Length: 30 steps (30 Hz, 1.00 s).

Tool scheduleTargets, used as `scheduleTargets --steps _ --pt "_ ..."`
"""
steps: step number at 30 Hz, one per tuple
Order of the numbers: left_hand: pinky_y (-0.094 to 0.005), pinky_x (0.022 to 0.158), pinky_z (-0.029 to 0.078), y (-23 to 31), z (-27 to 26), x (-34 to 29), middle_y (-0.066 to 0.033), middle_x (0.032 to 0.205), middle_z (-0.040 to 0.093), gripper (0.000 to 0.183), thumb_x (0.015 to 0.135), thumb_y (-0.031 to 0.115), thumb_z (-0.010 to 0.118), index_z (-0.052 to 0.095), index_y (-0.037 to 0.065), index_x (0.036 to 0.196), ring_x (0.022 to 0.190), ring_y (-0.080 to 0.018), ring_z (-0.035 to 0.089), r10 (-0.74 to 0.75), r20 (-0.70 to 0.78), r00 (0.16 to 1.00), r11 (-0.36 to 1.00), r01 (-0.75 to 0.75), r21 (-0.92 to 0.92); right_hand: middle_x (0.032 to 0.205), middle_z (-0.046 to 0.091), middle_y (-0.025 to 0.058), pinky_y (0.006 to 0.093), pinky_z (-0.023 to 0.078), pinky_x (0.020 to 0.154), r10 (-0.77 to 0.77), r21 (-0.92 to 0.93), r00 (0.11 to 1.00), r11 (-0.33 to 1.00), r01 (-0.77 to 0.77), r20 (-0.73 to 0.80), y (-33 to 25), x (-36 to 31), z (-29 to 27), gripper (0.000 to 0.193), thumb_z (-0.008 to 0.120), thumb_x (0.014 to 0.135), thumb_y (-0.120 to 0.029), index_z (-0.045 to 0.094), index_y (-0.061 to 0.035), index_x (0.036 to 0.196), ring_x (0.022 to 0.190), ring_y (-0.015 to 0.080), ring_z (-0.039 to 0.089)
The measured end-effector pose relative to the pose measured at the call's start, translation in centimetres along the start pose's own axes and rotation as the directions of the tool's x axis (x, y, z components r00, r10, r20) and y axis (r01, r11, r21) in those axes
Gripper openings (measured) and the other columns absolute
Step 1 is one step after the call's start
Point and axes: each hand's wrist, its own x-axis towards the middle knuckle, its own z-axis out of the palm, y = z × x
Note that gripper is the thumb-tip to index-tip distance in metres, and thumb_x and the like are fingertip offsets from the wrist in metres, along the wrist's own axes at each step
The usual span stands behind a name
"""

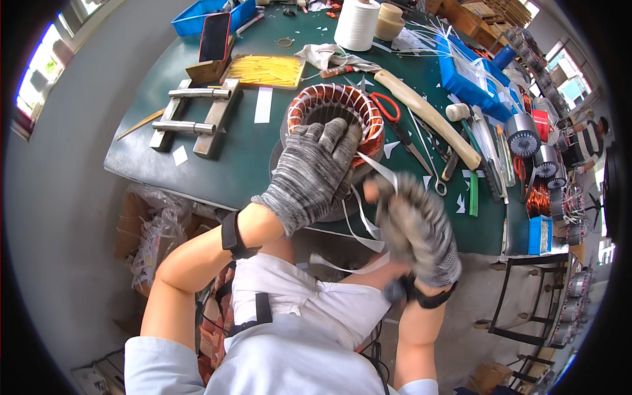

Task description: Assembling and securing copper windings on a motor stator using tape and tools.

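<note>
left gloved hand (315,172) spread flat on the round copper-wound stator (336,118) on the green tabletop (197,158); right gloved hand (415,227) blurred, pinching thin white tape strip (378,170).

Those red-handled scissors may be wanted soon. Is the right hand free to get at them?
Probably not straight away: the right hand is pulling a white tape strip. The scissors lie uncovered beside the copper-wound stator.
</note>
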Motion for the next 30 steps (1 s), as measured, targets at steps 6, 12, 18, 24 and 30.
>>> scheduleTargets --steps 6,12,18,24,30 --pt "-0.0441 0.083 0.039 -1.0 -0.2 -0.7 -0.018 0.104 0.052 0.049 0.07 0.024 0.062 0.052 0.0 0.111 0.092 -0.0329 0.051 -0.008 0.158 0.987 0.992 -0.012 0.126 0.087 0.06 0.0013 0.0178 0.04 0.055 -0.377 0.118 0.88 0.898 0.423 -0.288 2.3 4.5 0.3 0.014 0.05 0.094 -0.023 0.056 -0.0117 0.1 0.058 0.0017 0.041" --pt "-0.0442 0.081 0.04 -1.0 -0.2 0.0 -0.0134 0.093 0.055 0.04 0.072 0.018 0.065 0.054 0.003 0.107 0.088 -0.0345 0.052 0.066 0.069 0.995 0.996 -0.062 -0.063 0.083 0.058 0.01 0.0371 0.046 0.07 -0.949 -0.954 0.312 0.135 0.267 -0.047 11.2 7.2 -2.6 0.022 0.046 0.093 -0.02 0.056 -0.0023 0.102 0.075 0.0172 0.055" --pt "-0.0457 0.077 0.039 -1.5 0.5 0.7 -0.011 0.086 0.055 0.025 0.071 0.017 0.064 0.054 0.008 0.091 0.083 -0.0334 0.051 0.078 0.113 0.991 0.985 -0.059 -0.159 0.09 0.058 0.006 0.0212 0.048 0.057 -0.68 -0.709 0.591 0.662 0.242 -0.433 11.9 -3.4 -5.2 0.045 0.041 0.093 -0.045 0.059 -0.0045 0.099 0.074 0.0141 0.061" --pt "-0.0449 0.081 0.041 -1.7 -1.1 1.6 -0.0117 0.084 0.056 0.026 0.068 0.011 0.067 0.056 0.006 0.091 0.086 -0.0344 0.054 0.192 0.105 0.976 0.964 -0.168 -0.207 0.089 0.062 0.0151 0.0351 0.051 0.068 -0.584 -0.524 0.439 -0.028 -0.852 -0.683 18.4 -19.7 -11.2 0.023 0.045 0.092 -0.023 0.058 -0.0046 0.097 0.074 0.032 0.062" --pt "-0.0433 0.084 0.042 -2.6 -1.8 3.3 -0.0094 0.087 0.059 0.027 0.067 0.018 0.068 0.061 0.009 0.091 0.088 -0.0316 0.055 0.264 0.24 0.934 0.959 -0.229 -0.165 0.113 0.056 0.0131 0.035 0.043 0.082 -0.868 -0.985 0.492 -0.132 -0.11 0.061 8.3 -3.8 -4.6 0.033 0.049 0.088 -0.009 0.056 -0.0091 0.12 0.095 0.026 0.051"
